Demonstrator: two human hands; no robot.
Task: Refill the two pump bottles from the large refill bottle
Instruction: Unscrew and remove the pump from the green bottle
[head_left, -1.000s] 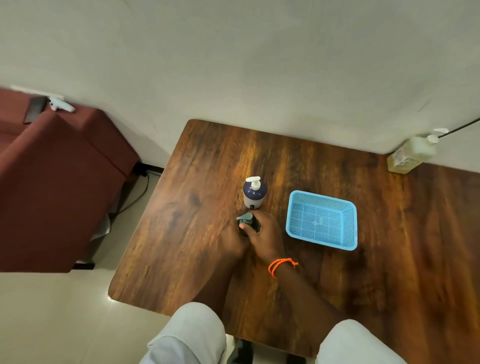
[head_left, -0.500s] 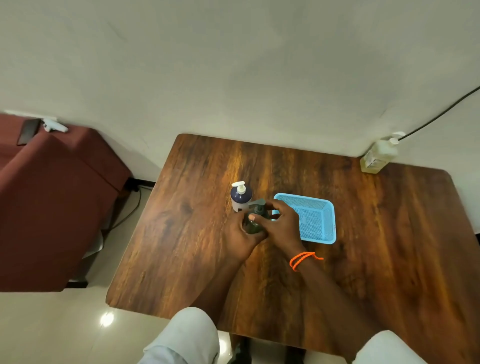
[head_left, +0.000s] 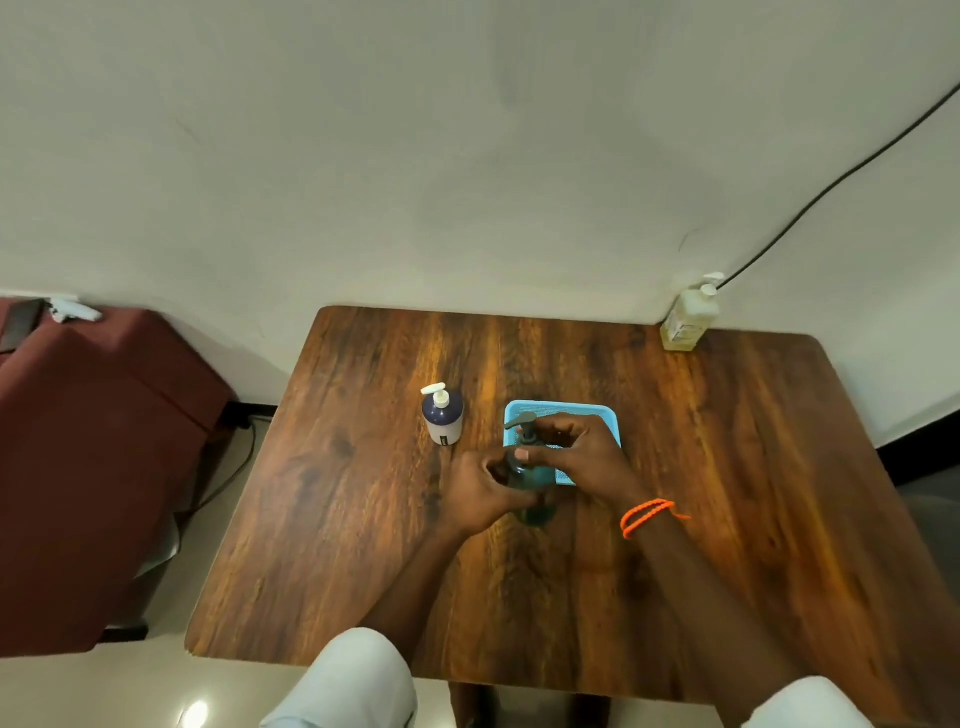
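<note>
So I'm watching the left hand wrapping around the body of the green bottle, which is standing on the table right at the near edge of the blue basket. The right hand is pinching the collar just under the pump head, so both hands are closed on that one bottle and it looks to me like the pump is getting unscrewed.

What's worrying me: the bottle's base is partly hidden, so I can't tell if it's sitting flat. If the left hand is squeezing too loosely, the whole bottle is going to spin instead of the collar. If the pump comes out fast, the dip tube could be dragging soap onto the table.

The white-pump bottle is standing just left of the hands, so a swinging elbow could be knocking it over. The refill bottle is sitting way off in the far right corner by the wall, so it's a long reach over the basket with an open bottle below.
</note>
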